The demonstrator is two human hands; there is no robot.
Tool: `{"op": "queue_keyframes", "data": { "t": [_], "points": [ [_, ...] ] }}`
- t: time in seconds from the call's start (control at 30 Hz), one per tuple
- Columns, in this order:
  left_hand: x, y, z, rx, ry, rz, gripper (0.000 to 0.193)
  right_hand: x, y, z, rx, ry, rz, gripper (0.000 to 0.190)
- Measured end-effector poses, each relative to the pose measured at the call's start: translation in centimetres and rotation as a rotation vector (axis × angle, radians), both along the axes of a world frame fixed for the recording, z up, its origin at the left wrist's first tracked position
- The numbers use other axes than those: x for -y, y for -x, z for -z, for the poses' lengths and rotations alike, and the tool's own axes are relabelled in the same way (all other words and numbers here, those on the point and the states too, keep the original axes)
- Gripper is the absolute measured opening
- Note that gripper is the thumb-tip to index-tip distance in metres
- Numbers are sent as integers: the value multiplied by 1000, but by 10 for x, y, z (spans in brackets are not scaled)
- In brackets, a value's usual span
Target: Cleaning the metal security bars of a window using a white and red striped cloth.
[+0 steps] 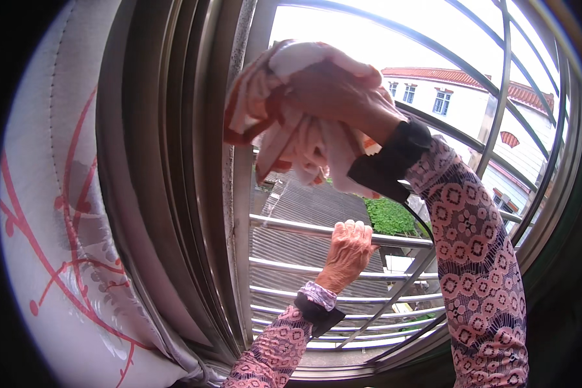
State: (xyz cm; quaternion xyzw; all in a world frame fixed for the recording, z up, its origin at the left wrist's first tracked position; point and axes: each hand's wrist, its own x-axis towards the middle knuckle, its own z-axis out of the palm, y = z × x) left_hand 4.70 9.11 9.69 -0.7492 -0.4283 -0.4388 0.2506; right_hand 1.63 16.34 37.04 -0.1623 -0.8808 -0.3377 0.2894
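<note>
My right hand [342, 97] is raised in front of the window opening and clutches a crumpled white-and-orange striped cloth [315, 140]. Folds of the cloth hang below the palm and hide my fingertips. Lower down, my left hand [350, 247] is wrapped around a horizontal metal bar [291, 226] of the window grille. A dark band sits at each wrist, over patterned pink sleeves. On the left side the cloth lies in front of the upright metal window frame [240, 194]; whether it touches the frame I cannot tell.
A white curtain [68, 291] with red branch patterns hangs at left, beside dark window-frame rails [174, 169]. Curved grille bars [497, 111] cross the opening. Outside are a corrugated roof [315, 203], green foliage [390, 213] and a white building [465, 109]. A dark cable [422, 220] runs near the right forearm.
</note>
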Motion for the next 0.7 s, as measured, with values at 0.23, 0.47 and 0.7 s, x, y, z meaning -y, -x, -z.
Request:
{"op": "queue_keyframes", "data": {
  "t": [0.23, 0.47, 0.7],
  "points": [
    [-4, 7, -1, 10, -2, 4, 38, -11, 8, -5, -47, 35, -26, 50],
    [-2, 6, 6, -34, 323, 49, 32, 59, -126, 74, -211, 237, -77, 50],
    [64, 14, 6, 1263, 853, 1568, 62, 143, -240, 184, -1018, 1210, -444, 51]
  ]
}}
